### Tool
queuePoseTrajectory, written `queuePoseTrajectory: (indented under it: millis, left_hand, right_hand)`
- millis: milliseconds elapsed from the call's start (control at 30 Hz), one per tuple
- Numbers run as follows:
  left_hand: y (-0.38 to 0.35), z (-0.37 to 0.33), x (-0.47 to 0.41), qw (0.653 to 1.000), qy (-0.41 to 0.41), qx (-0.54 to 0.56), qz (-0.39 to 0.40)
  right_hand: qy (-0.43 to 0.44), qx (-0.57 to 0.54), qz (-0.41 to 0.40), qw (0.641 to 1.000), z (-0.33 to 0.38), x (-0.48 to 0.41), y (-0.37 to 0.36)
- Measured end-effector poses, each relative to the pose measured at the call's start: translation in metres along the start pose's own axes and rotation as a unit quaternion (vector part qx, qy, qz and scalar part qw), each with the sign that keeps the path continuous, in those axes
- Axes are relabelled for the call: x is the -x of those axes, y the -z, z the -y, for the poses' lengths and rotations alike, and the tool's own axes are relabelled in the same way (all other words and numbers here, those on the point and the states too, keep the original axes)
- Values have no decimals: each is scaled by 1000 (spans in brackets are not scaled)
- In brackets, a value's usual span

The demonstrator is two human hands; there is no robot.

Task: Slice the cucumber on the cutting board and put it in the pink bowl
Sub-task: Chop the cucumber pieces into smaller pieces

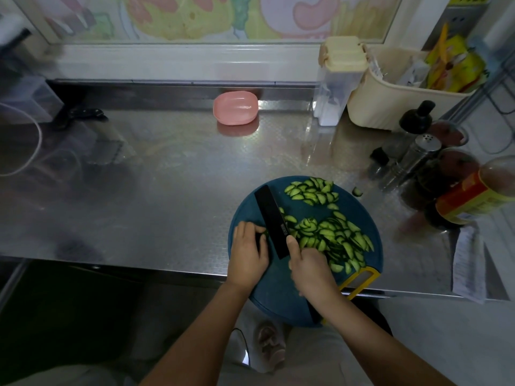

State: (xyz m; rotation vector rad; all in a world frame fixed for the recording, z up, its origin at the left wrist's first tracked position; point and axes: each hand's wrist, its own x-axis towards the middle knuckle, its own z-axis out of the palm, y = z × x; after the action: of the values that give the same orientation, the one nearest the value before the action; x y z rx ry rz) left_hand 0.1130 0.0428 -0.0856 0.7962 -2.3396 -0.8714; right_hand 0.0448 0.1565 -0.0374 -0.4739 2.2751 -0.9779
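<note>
— Where does everything sit on my counter?
— Your blue cutting board [276, 288] lies at the near edge of the steel counter [167, 190]. Its near rim hangs over the edge and is partly hidden by your forearms. The pink bowl [235, 107] stands well apart, at the back by the wall, and its inside is hard to make out.
— And my hands?
— Your right hand [312, 271] is wrapped round the black knife [271, 218], hiding most of the handle, with one finger lying on the blade. Your left hand [248, 254] curls its fingers down over the uncut cucumber end [263, 232], just left of the blade. Barely a sliver of green shows there.
— The slices?
— Two heaps of cucumber slices [331, 235] lie on the board right of the blade. One stray slice [357, 192] lies off it on the steel.
</note>
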Motion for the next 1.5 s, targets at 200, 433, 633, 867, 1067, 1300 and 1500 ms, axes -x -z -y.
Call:
queuePoseTrajectory:
  millis: [200, 433, 633, 867, 1067, 1300, 1500]
  left_hand:
    - [0, 0, 0, 1000, 4, 4, 0]
    - [0, 0, 0, 1000, 7, -1, -2]
    - [1, -1, 0, 1000, 6, -1, 2]
    - [4, -1, 3, 999, -2, -43, 19]
    - [-7, -13, 4, 1000, 15, 26, -4]
    - [-7, -12, 4, 999, 9, 35, -10]
    - [-7, -11, 4, 999, 9, 40, -11]
  right_hand:
    - [-6, 4, 7, 1000, -2, 0, -3]
    - [-14, 40, 8, 999, 4, -4, -8]
    - [4, 93, 11, 996, 3, -6, -6]
    - [-14, 81, -16, 996, -11, -4, 6]
    - [-9, 70, -13, 997, -12, -4, 6]
    - [-1, 47, -6, 999, -15, 2, 10]
    - [12, 45, -13, 999, -18, 4, 12]
